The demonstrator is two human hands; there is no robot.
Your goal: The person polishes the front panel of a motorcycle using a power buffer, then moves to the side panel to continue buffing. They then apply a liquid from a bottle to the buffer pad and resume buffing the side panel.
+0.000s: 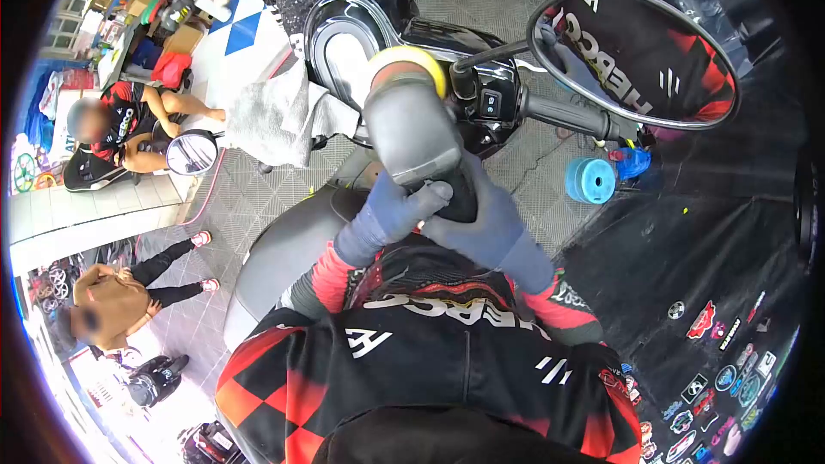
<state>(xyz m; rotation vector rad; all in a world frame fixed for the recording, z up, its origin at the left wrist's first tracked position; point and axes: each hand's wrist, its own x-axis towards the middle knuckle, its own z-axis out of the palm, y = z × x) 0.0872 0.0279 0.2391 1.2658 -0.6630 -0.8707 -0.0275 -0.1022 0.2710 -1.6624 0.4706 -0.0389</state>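
A cordless polisher [412, 133] with a dark grey body and a yellow pad [412, 58] is in front of my chest. Both of my hands wear blue-grey gloves. My left hand [394, 210] grips the tool's lower part from the left, thumb across it. From the right, my right hand [483, 222] is closed around the same part; some fingers of each hand are hidden. Beyond the pad is the glossy black front [365, 2] of a scooter. It cannot be told whether the pad touches it. A grey cloth [279, 116] hangs over the left handlebar.
A round mirror [636, 56] and the right handlebar grip [567, 116] stick out at right. The left mirror [191, 153] is beyond the cloth. A blue container [589, 180] stands on the floor. One person sits at left, another stands below, and someone's hand shows at the top.
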